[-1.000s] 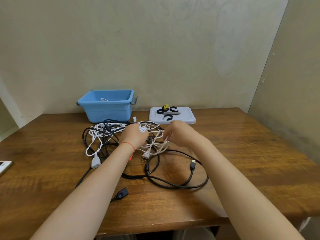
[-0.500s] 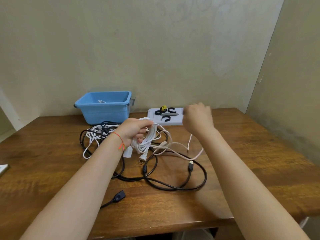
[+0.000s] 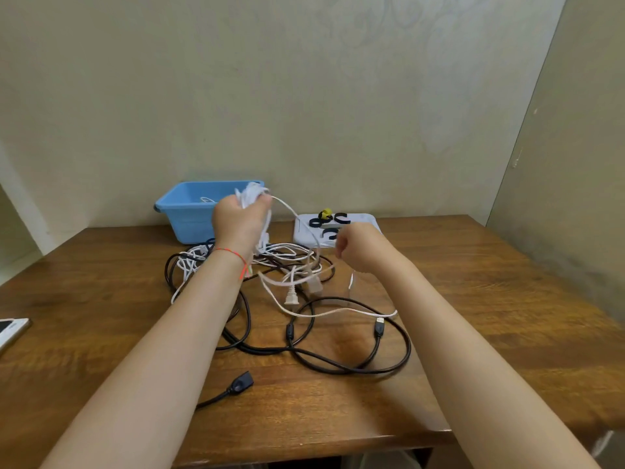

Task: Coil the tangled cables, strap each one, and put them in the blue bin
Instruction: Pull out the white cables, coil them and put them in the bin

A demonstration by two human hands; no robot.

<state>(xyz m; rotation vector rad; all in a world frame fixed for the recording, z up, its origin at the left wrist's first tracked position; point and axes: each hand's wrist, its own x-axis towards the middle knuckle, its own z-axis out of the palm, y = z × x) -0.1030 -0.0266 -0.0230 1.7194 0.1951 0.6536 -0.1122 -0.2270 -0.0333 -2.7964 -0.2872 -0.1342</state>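
Observation:
My left hand (image 3: 240, 222) is raised in front of the blue bin (image 3: 182, 211) and grips a bunch of white cable (image 3: 252, 194) loops. From that bunch a white strand arcs over to my right hand (image 3: 358, 247), which pinches it above the table. More white cable (image 3: 294, 258) and its plug (image 3: 291, 297) hang and lie in the tangle below. A long black cable (image 3: 338, 362) loops across the table's middle. Black straps (image 3: 329, 221) and a yellow one lie on a white lid (image 3: 368, 220) at the back.
A wooden table (image 3: 490, 299) stands in a corner, with walls behind and to the right. A phone (image 3: 10, 330) lies at the left edge. A black cable end (image 3: 241, 382) lies near the front. A little white cable shows inside the bin.
My left hand has lifted the white cable bunch from the table up to bin height. My right hand moved back down and left along the strand after swinging up toward the lid.

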